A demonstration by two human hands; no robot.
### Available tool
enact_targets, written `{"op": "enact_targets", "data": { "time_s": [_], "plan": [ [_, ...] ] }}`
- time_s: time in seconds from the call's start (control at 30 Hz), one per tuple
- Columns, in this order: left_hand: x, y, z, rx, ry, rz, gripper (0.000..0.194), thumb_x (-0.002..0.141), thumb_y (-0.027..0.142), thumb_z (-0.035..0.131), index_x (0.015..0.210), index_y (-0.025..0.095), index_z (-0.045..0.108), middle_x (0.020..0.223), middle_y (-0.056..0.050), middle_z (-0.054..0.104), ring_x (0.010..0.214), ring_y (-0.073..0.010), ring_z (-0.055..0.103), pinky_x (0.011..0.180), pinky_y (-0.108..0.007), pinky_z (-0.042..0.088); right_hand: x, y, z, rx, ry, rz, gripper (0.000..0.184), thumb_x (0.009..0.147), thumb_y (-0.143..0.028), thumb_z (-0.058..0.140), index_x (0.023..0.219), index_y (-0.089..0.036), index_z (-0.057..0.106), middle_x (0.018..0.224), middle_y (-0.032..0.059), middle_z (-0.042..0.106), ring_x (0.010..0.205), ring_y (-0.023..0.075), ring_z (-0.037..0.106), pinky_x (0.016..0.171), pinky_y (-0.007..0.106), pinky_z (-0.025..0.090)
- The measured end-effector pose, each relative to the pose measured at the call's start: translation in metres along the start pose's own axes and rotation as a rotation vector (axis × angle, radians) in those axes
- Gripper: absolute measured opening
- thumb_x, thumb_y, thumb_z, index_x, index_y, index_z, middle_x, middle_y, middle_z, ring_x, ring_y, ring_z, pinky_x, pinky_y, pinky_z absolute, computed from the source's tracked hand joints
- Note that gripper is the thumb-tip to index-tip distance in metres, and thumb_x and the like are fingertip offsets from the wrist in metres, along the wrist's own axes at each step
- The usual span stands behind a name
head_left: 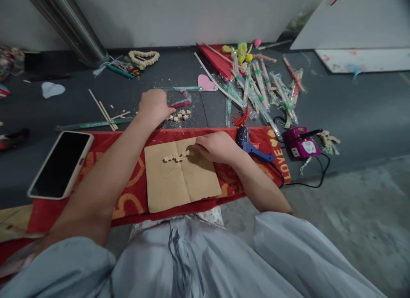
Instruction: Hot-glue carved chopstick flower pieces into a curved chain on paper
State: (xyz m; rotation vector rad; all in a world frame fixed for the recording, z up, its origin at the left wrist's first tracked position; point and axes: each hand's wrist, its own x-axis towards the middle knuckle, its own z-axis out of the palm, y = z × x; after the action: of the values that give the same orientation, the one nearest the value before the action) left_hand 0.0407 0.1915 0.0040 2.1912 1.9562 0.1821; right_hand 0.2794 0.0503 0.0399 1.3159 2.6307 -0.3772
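My right hand [218, 146] rests over a folded sheet of brown card [166, 185], fingers closed at the right end of a wavy chain of small pale wooden pieces [175, 157]. Its fingertips are partly hidden by the hand. Farther forward, my left hand [154, 105] is curled closed beside a small pile of loose wooden pieces [181, 115]. Its thumb reaches the edge of the pile, but what lies between its fingers is hidden. Just right of the left hand lies a red-handled item [181, 103], whose kind I cannot make out.
A red towel [131, 204] lies under the card. On its right stands a blue glue gun [253, 147], near a purple box [301, 142] with a black cord. A phone [60, 165] lies left. Wrapped chopsticks [259, 82] are heaped behind, beside a pink paper heart [206, 83].
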Motion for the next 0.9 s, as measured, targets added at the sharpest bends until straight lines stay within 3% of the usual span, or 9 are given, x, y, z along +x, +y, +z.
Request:
{"op": "enact_targets", "data": {
  "time_s": [0.13,0.27,0.33,0.43,0.6,0.67,0.77,0.83,0.9],
  "plan": [
    [0.006,0.001,0.001,0.003,-0.028,-0.019,0.040,0.083,0.044,0.087,0.111,0.015,0.083,0.102,-0.016,0.080,0.116,-0.0404,0.073,0.099,-0.050,0.058,0.000,0.003,0.004,-0.002,0.036,-0.009,0.035,0.114,-0.023,0.051,0.117,-0.011,0.083,0.109,0.0209,0.089,0.085,0.0247,0.071,0.071,0.037,0.023],
    [-0.001,0.005,-0.009,0.024,-0.085,-0.068,0.052,0.092,0.056,0.075,0.113,0.010,0.081,0.117,-0.007,0.078,0.125,-0.0252,0.066,0.111,-0.043,0.050,0.001,0.006,0.007,0.003,0.060,-0.001,0.035,0.113,-0.022,0.050,0.118,-0.011,0.083,0.110,0.0201,0.089,0.086,0.0246,0.071,0.071,0.036,0.024],
    [-0.004,0.008,-0.017,0.002,-0.089,-0.069,0.060,0.096,0.057,0.070,0.126,0.006,0.080,0.131,-0.006,0.078,0.127,-0.0207,0.063,0.118,-0.040,0.045,0.001,0.006,0.008,0.003,0.069,0.010,0.037,0.113,-0.024,0.049,0.119,-0.011,0.083,0.108,0.0201,0.089,0.085,0.0248,0.070,0.071,0.036,0.023],
    [-0.008,0.012,-0.028,0.019,-0.041,-0.172,0.061,0.100,0.047,0.066,0.137,-0.001,0.077,0.145,-0.017,0.077,0.127,-0.0231,0.063,0.120,-0.042,0.042,0.002,0.006,0.009,-0.003,0.083,0.037,0.041,0.114,-0.024,0.044,0.123,-0.010,0.082,0.108,0.0217,0.088,0.085,0.0261,0.070,0.071,0.037,0.020],
    [-0.027,-0.002,-0.044,0.023,0.005,-0.266,0.058,0.110,0.042,0.053,0.141,-0.002,0.074,0.148,-0.020,0.078,0.124,-0.0247,0.065,0.122,-0.045,0.042,0.001,0.010,0.014,0.003,0.147,0.057,0.040,0.112,-0.025,0.044,0.123,-0.012,0.081,0.112,0.0216,0.088,0.088,0.0274,0.071,0.072,0.037,0.021],
    [-0.044,-0.014,-0.050,0.017,0.022,-0.279,0.052,0.112,0.040,0.050,0.130,0.000,0.078,0.141,-0.020,0.080,0.120,-0.0251,0.065,0.121,-0.045,0.044,0.000,0.013,0.016,0.005,0.181,0.055,0.040,0.112,-0.026,0.044,0.120,-0.013,0.081,0.109,0.0204,0.088,0.086,0.0269,0.070,0.072,0.037,0.021],
    [-0.079,-0.030,-0.057,-0.026,0.036,-0.277,0.040,0.111,0.037,0.054,0.103,0.009,0.082,0.108,-0.012,0.083,0.107,-0.0229,0.066,0.114,-0.040,0.050,-0.002,0.016,0.017,0.014,0.216,0.042,0.040,0.112,-0.027,0.043,0.116,-0.014,0.081,0.106,0.0193,0.087,0.083,0.0259,0.069,0.072,0.037,0.022],
    [-0.106,-0.036,-0.059,-0.073,0.011,-0.271,0.035,0.108,0.035,0.061,0.087,0.013,0.079,0.084,-0.005,0.075,0.089,-0.0205,0.063,0.104,-0.039,0.053,-0.003,0.017,0.017,0.020,0.225,0.036,0.040,0.111,-0.027,0.043,0.115,-0.015,0.081,0.104,0.0182,0.087,0.081,0.0250,0.067,0.072,0.037,0.022],
    [-0.135,-0.039,-0.058,-0.134,0.000,-0.250,0.024,0.101,0.032,0.070,0.088,0.014,0.079,0.076,0.000,0.069,0.077,-0.0168,0.059,0.094,-0.035,0.054,-0.004,0.017,0.016,0.017,0.220,0.039,0.040,0.110,-0.027,0.043,0.115,-0.015,0.081,0.103,0.0179,0.086,0.080,0.0245,0.064,0.071,0.037,0.021]
  ]
}}
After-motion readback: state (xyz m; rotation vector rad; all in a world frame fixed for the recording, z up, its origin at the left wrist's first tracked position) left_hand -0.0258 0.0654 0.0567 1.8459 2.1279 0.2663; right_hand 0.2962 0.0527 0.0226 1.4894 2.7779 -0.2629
